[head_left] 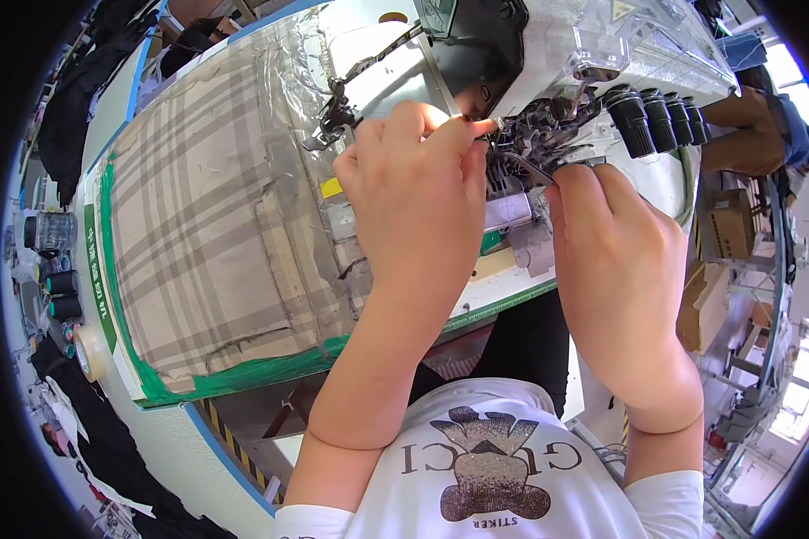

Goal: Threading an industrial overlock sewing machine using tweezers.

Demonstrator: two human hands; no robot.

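An industrial sewing machine (665,58), likely an overlock, has its threading parts (548,121) exposed in front of me. My left hand (415,184) is at the left of these parts, thumb and forefinger pinched together close to them. Whatever lies between those fingertips is too small or hidden to make out. From the right, my right hand (613,229) closes around slim metal tweezers (532,168). Their tips point left into the machine, near my left fingertips. A dark metal guide arm (340,112) stands just left of my left hand.
Plaid cloth (198,207) under clear plastic covers the table's left side, edged with green tape (243,370). Black knobs (629,121) line the machine's front. A tape roll (90,352) and thread spools (63,295) lie far left. Cardboard boxes (703,305) and another person (755,130) are at the right.
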